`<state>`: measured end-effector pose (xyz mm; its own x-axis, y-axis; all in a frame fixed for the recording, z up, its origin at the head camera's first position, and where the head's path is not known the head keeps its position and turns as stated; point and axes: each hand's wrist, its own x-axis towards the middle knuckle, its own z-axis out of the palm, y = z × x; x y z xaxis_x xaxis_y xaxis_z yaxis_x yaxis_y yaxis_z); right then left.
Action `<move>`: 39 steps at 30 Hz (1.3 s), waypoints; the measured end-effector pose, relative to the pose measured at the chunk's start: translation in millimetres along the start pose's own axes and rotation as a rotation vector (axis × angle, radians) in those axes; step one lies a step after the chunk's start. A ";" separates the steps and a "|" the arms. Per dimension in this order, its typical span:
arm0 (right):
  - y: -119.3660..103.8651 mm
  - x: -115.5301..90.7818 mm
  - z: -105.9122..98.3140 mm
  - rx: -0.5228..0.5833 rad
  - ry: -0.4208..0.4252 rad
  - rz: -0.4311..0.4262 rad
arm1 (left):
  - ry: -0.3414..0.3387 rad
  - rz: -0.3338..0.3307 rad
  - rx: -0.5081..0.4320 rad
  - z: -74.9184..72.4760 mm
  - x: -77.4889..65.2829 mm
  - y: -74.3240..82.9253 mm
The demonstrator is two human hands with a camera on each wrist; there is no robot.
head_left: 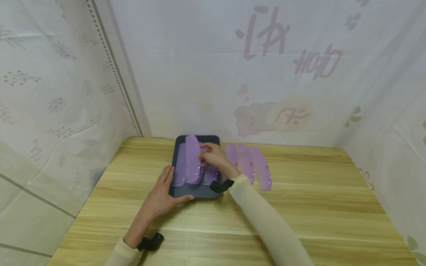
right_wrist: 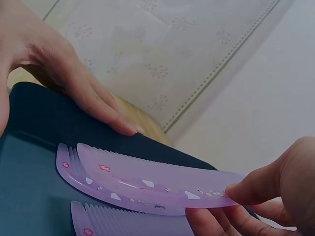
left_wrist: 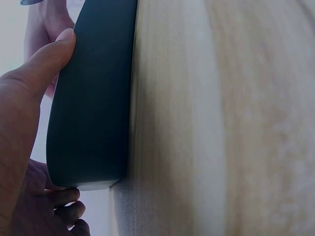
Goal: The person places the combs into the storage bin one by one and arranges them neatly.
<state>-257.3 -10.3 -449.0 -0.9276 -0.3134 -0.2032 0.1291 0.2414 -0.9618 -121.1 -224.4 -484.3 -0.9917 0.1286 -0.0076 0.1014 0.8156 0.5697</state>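
Observation:
A dark rectangular tray point(head_left: 194, 192) with several translucent purple combs in it stands on the wooden table. Thumb and fingertips of my right hand point(head_left: 213, 155) pinch one purple comb point(head_left: 192, 159) by its smooth, heart-patterned back edge. In the right wrist view that held comb point(right_wrist: 157, 179) overlaps another comb point(right_wrist: 74, 173), and a further comb point(right_wrist: 133, 221) lies beside them. My left hand point(head_left: 161, 197) rests against the tray's near left corner. Its straight fingers lie along the left side, and its thumb point(left_wrist: 51, 56) stretches over the near rim.
To the right of the tray, three more purple combs lie side by side on the table point(head_left: 309, 207); the rightmost comb point(head_left: 261, 168) is in full view, while my right forearm partly covers the others. A printed cloth point(head_left: 193, 74) hangs behind the table, with others at both sides.

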 end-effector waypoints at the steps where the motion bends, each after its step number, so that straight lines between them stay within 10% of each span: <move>1: 0.1 1.3 1.3 0.005 -0.003 0.005 | 0.000 -0.001 0.001 0.1 0.0 -0.1; 39: 0.7 10.4 43.2 0.037 0.022 0.041 | 0.012 0.012 -0.007 0.2 -0.6 0.1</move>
<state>-251.8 -53.1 -459.8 -0.9288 -0.2835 -0.2388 0.1795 0.2194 -0.9590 -120.5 -224.3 -484.4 -0.9913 0.1312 0.0093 0.1126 0.8100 0.5755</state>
